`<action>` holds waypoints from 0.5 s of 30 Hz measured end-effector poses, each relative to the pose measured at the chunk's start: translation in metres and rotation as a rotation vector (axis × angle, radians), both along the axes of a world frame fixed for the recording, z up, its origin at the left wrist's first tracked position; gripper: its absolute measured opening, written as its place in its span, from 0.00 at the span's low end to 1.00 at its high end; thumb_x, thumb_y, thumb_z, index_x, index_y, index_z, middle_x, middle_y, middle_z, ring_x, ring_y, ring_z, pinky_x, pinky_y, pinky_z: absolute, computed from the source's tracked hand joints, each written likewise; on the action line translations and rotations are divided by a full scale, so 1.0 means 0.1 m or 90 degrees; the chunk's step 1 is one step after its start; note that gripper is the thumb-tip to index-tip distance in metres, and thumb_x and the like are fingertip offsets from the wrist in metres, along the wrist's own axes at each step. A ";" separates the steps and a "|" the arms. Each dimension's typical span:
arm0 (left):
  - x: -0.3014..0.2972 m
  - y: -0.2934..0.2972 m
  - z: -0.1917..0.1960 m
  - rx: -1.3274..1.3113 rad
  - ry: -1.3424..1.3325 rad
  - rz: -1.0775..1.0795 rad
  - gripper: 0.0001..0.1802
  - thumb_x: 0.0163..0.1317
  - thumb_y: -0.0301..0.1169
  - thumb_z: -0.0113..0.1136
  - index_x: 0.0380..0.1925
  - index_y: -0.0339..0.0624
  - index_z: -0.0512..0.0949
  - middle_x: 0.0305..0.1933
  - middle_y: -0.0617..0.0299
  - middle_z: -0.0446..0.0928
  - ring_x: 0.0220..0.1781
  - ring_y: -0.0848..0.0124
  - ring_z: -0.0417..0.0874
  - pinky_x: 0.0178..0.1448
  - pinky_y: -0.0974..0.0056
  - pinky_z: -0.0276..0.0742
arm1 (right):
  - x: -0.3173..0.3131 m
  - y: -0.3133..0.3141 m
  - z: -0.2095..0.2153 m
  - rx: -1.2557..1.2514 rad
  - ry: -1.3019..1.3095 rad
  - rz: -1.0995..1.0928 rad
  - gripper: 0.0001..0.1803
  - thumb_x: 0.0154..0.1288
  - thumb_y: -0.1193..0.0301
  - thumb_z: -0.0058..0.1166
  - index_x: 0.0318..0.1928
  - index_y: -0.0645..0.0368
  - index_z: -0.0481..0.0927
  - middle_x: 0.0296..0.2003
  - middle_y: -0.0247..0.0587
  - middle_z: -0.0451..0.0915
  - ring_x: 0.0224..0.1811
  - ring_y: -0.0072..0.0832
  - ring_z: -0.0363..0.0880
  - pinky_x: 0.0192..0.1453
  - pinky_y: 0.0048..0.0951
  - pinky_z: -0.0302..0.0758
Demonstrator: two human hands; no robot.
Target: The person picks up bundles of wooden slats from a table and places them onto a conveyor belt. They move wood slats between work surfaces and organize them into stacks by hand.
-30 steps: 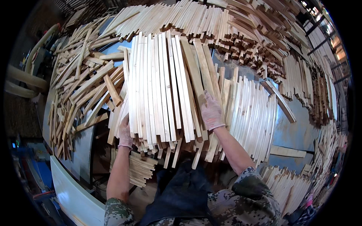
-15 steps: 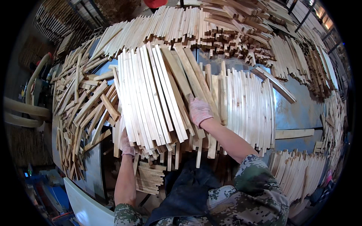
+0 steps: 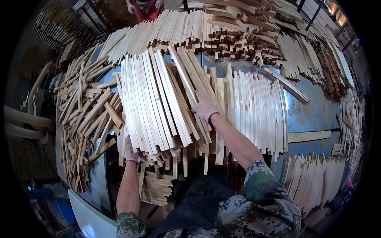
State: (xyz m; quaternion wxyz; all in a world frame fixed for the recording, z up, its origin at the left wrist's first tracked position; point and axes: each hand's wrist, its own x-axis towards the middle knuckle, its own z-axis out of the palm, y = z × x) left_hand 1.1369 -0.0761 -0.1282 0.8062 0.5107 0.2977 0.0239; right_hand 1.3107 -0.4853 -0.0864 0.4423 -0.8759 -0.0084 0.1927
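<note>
A layer of pale wooden strips [image 3: 152,103] lies side by side on a heap in front of me, its near ends jutting over the table edge. My right hand [image 3: 205,108], in a pinkish knit glove, is closed round the near part of a single wooden strip [image 3: 183,73]. That strip is tipped on edge, slanting away to the left, between the pale layer and some browner strips [image 3: 198,71]. My left hand [image 3: 130,150], gloved too, is against the near left corner of the layer; its fingers are hidden by the wood.
Loose offcuts [image 3: 91,115] lie jumbled at left. More strips [image 3: 258,111] lie in a row at right, with tall stacks [image 3: 242,43] behind. A person in a red apron [image 3: 147,12] stands across the metal table [image 3: 309,115]. A pale panel [image 3: 89,212] juts up at lower left.
My right hand has shifted slightly left and up, and the strip in it has rolled onto its edge. More of the person across the table shows. My left hand stays at the corner.
</note>
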 end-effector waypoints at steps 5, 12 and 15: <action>0.00 -0.25 0.26 0.030 -0.007 0.037 0.28 0.75 0.29 0.51 0.73 0.32 0.66 0.57 0.43 0.83 0.44 0.55 0.91 0.35 0.54 0.93 | -0.08 -0.03 0.06 0.216 0.160 0.083 0.49 0.67 0.58 0.63 0.81 0.67 0.56 0.58 0.62 0.81 0.57 0.43 0.83 0.63 0.36 0.77; 0.02 -0.15 0.24 -0.006 -0.002 -0.036 0.29 0.74 0.34 0.55 0.71 0.30 0.69 0.60 0.45 0.83 0.53 0.57 0.89 0.51 0.54 0.91 | 0.14 0.24 -0.20 0.055 0.110 -0.029 0.43 0.78 0.49 0.46 0.81 0.63 0.56 0.73 0.69 0.68 0.75 0.58 0.68 0.78 0.42 0.65; 0.04 -0.01 0.10 0.089 0.021 -0.097 0.31 0.77 0.41 0.55 0.71 0.30 0.71 0.61 0.47 0.83 0.56 0.62 0.88 0.57 0.59 0.87 | 0.13 0.32 -0.19 0.041 0.038 -0.039 0.41 0.79 0.48 0.42 0.80 0.63 0.57 0.65 0.73 0.75 0.70 0.62 0.73 0.74 0.47 0.68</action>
